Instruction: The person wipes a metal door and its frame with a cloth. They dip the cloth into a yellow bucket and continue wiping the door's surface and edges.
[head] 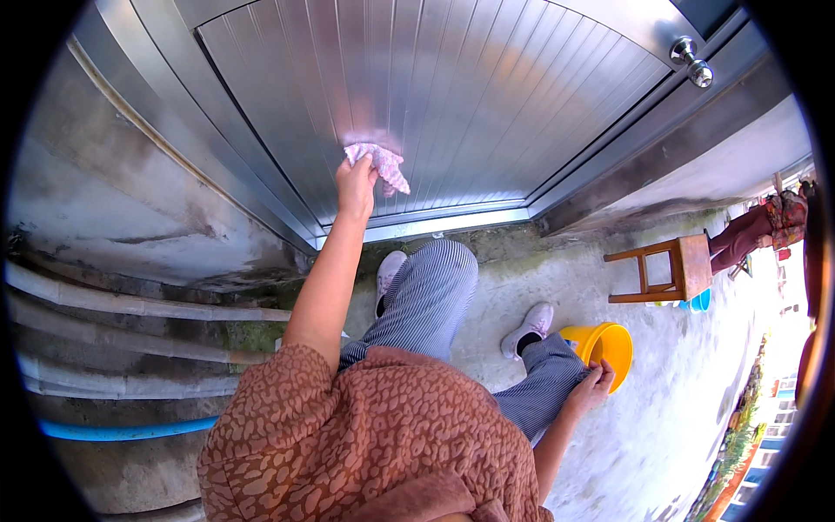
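Note:
My left hand (357, 186) pinches a crumpled pink-and-white patterned cloth (385, 163) at the lower left part of a grooved metal door (450, 98). The cloth lies against or very close to the door panel, which mirrors it faintly. My right hand (590, 386) is down by my right knee, its fingers bent beside the striped trouser leg (548, 372). Whether those fingers grip the fabric is not clear. Just beyond them stands a yellow plastic bucket (603, 346); its contents are hidden from this angle.
At the upper right a round metal doorknob (693, 62) juts from the door. A wooden stool (685, 269) stands on the concrete floor (626, 444), with a person (750, 228) behind it and a blue container (700, 300) nearby. Several pale pipes (143, 300) and a blue pipe (130, 430) run along the left.

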`<state>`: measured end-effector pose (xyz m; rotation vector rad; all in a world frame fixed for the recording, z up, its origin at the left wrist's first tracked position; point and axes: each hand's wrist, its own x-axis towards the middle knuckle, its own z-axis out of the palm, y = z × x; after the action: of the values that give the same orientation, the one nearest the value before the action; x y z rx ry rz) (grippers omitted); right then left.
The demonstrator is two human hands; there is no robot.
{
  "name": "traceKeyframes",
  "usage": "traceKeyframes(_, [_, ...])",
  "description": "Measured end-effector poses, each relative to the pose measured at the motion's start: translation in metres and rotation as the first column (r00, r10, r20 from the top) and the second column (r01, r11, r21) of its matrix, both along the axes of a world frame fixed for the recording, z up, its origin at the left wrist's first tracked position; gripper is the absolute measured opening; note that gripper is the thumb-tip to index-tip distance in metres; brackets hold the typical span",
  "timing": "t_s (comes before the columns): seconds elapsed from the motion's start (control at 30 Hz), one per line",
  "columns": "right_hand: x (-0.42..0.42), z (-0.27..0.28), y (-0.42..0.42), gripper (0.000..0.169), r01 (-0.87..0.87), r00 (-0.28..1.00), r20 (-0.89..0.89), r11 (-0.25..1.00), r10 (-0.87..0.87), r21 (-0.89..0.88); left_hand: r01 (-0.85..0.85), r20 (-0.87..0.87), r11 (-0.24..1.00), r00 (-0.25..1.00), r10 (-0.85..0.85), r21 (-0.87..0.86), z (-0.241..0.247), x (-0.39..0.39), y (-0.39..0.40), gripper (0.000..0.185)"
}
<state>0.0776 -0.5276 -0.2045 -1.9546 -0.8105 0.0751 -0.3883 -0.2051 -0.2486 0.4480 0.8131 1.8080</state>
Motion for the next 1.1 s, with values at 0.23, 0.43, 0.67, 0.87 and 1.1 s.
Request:
traceKeyframes(0.23, [0.001,-0.004,0.003,0.018,-0.003,1.000,0.004,1.000,0.003,0.003,-0.098,-0.070,0.917,0.995,0.077,-0.388,-0.096,-0.004,0.017,0.015])
traceKeyframes(0.43, [0.000,-0.004,0.000,0.019,-0.010,1.000,0.029,1.000,0.011,-0.029,-0.046,-0.083,0.970,0.996,0.027,-0.238,-0.041,-0.003,0.011,0.012])
traceKeyframes(0.67, [0.003,-0.005,-0.003,0.019,0.001,1.000,-0.007,0.999,-0.002,-0.033,-0.071,-0.182,0.987,0.982,0.044,-0.145,-0.002,0.008,-0.003,0.015])
traceKeyframes(0.87, [-0.002,-0.001,0.002,0.020,-0.011,1.000,0.024,0.999,0.012,-0.048,-0.351,-0.878,0.931,0.411,0.247,0.098,-0.017,0.034,-0.019,0.027])
traceKeyframes(1.1, [0.002,-0.005,0.000,0.020,-0.001,0.999,0.037,0.997,0.004,-0.077,-0.293,-0.982,0.946,0.084,0.168,0.136,-0.027,0.034,-0.028,0.036])
